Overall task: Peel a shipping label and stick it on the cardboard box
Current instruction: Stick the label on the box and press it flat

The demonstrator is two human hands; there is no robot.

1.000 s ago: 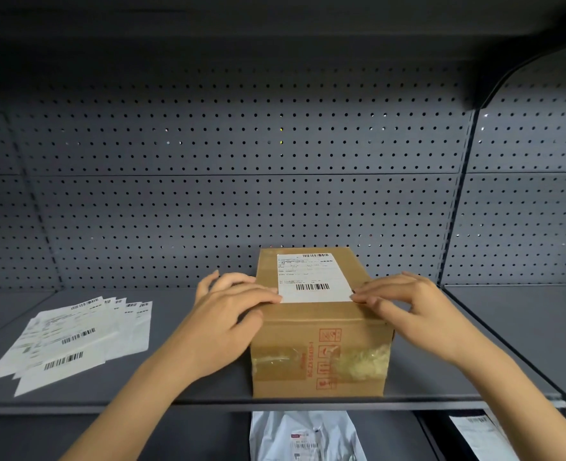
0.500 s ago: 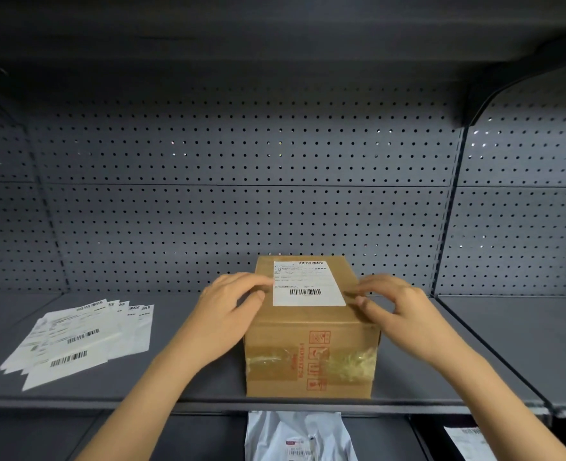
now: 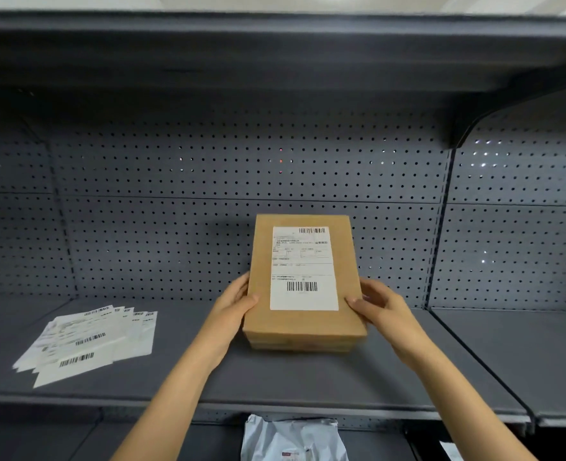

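Note:
The brown cardboard box [image 3: 261,277] is tilted up so its top face points at me, above the grey shelf. A white shipping label [image 3: 303,271] with two barcodes is stuck flat on that face. My left hand [image 3: 233,304] grips the box's left side, thumb on the front face. On the right side, my right hand [image 3: 379,302] holds the box, thumb beside the label's lower corner. The box's lower edge is close to the shelf; whether it touches I cannot tell.
A fanned stack of white label sheets [image 3: 85,341] lies on the grey shelf [image 3: 275,377] at the left. Perforated back panels close the rear. A white poly mailer [image 3: 291,440] lies on the shelf below. An upright divider [image 3: 436,261] separates the right bay.
The hands went from pressing the label on the flat box to gripping its sides. The box has been tipped up so its labelled top faces me.

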